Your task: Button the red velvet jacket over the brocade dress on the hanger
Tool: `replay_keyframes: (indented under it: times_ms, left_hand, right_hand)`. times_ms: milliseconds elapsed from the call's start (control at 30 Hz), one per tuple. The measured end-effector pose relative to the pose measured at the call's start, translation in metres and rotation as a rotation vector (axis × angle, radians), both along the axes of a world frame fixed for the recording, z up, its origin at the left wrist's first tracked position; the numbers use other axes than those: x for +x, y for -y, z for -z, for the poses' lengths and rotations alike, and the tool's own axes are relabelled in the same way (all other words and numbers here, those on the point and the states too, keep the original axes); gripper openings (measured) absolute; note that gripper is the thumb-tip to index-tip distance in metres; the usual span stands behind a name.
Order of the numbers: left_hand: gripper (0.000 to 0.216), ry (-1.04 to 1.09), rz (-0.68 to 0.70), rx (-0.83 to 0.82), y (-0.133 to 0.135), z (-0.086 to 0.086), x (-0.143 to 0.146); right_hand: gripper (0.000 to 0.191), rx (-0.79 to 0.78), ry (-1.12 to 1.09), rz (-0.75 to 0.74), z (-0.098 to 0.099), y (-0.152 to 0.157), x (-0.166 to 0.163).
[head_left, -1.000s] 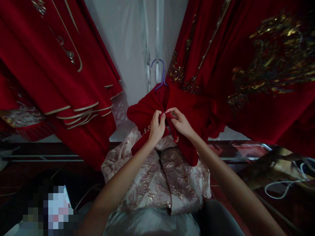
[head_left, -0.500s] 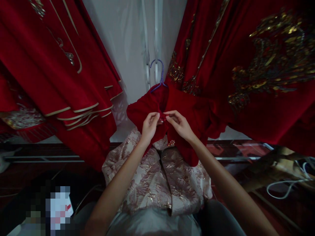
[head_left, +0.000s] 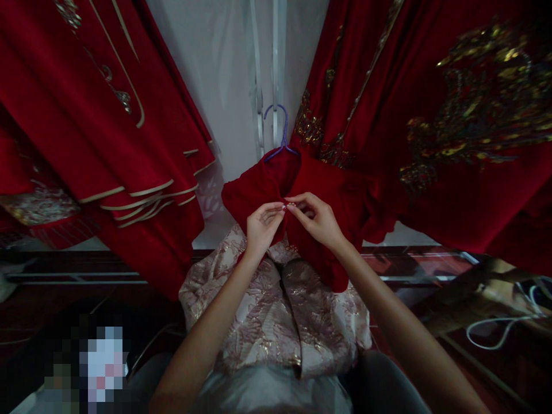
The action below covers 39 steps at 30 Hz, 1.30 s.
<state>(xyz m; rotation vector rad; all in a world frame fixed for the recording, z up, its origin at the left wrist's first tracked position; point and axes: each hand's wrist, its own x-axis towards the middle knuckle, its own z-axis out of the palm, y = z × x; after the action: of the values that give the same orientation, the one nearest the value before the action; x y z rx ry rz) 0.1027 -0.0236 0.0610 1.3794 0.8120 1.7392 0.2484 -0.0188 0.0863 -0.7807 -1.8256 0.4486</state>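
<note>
A short red jacket [head_left: 328,184] on a purple hanger [head_left: 284,123] lies over my lap, its front edges meeting in the middle. My left hand [head_left: 264,225] pinches the jacket's front edge with thumb and fingertips. Opposite it, almost touching, my right hand [head_left: 317,217] pinches the other edge. A small shiny beaded fastening [head_left: 290,204] shows between the fingertips; its exact shape is too small to tell. Beneath the jacket, a pale pink and gold brocade garment [head_left: 250,322] is spread across my knees.
Long red garments with pale piping [head_left: 107,132] hang on the left, and red ones with gold sequin embroidery [head_left: 474,109] on the right. A white metal post [head_left: 276,63] rises ahead by the wall. White cable [head_left: 491,333] loops at lower right; a pixelated patch [head_left: 103,362] is lower left.
My left hand has shifted slightly down, its fingers straighter. The beaded fastening now shows at my right fingertips, where fingers covered that spot before. The jacket's lower front edge has moved a little.
</note>
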Motion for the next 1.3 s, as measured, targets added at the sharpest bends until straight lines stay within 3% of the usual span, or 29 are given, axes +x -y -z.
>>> replay_keyframes:
  times_ms: [267, 667, 1000, 1133, 1300]
  left_hand:
    - [0.026, -0.003, 0.008, -0.003, -0.001, -0.002, 0.0]
    - [0.024, -0.078, -0.031, -0.01, -0.004, 0.002, -0.001]
    - [0.02, -0.28, -0.052, 0.127, -0.006, 0.0, -0.007]
    - [0.019, -0.168, 0.042, 0.044, -0.003, 0.002, 0.002]
    - [0.02, 0.099, 0.18, -0.082, -0.002, 0.009, 0.004]
  right_hand:
    - [0.027, 0.072, 0.049, 0.086, -0.002, 0.001, -0.002]
    - [0.031, -0.062, -0.03, 0.034, 0.0, 0.0, 0.0]
    - [0.021, -0.197, -0.097, -0.057, -0.002, -0.012, 0.001]
    - [0.014, -0.16, -0.153, 0.062, 0.006, -0.016, -0.009]
    - [0.043, -0.192, -0.27, -0.05, 0.028, -0.006, -0.008]
